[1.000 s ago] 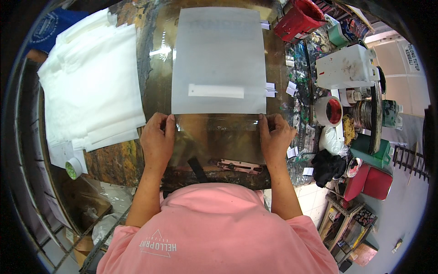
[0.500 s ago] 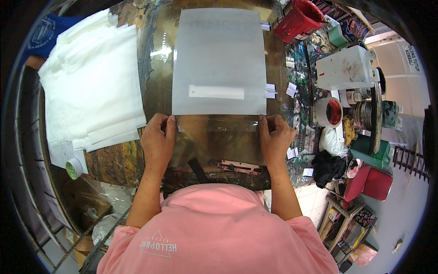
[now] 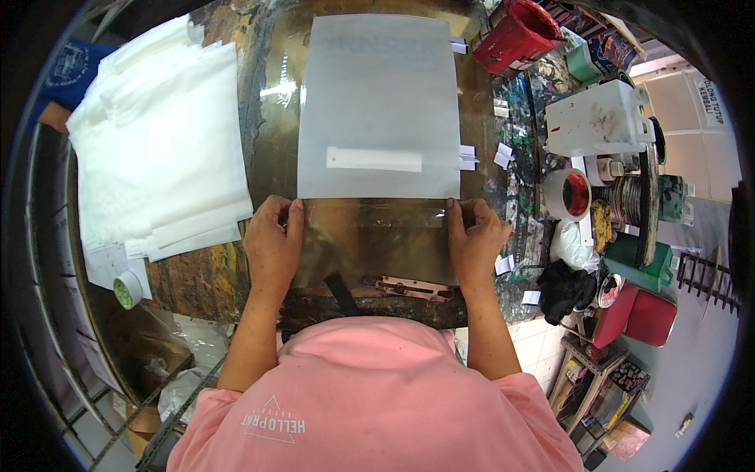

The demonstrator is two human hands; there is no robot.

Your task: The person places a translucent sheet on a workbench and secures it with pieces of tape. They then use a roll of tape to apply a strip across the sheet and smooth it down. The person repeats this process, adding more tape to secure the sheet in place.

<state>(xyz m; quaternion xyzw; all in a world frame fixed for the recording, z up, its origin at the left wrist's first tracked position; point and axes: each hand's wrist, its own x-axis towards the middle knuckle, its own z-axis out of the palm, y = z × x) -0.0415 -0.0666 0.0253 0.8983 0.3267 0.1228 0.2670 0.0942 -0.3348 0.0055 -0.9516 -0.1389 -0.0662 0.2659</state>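
A frosted, translucent plastic sheet (image 3: pixel 377 94) lies flat in front of me on a shiny brown board (image 3: pixel 373 244). Near its close edge a white strip (image 3: pixel 374 160) with a small dot at one end shows; I cannot tell whether it is on or under the sheet. My left hand (image 3: pixel 274 242) is closed, thumb and fingers pinched at the sheet's near left corner. At the near right corner my right hand (image 3: pixel 478 242) pinches in the same way. Faint dark marks show through the far end of the sheet.
A stack of white sheets (image 3: pixel 165 149) lies left, with a green-topped tape roll (image 3: pixel 127 289) beside it. A cutter knife (image 3: pixel 414 288) rests at the near edge. Rightward are folded white tabs (image 3: pixel 467 157), a red bucket (image 3: pixel 519 35) and a white container (image 3: pixel 594 118). Someone's blue sleeve (image 3: pixel 75 67) shows far left.
The frosted sheet has shifted very slightly to the right; my hands have hardly moved. At the far left, the other person's arm has come further into view.
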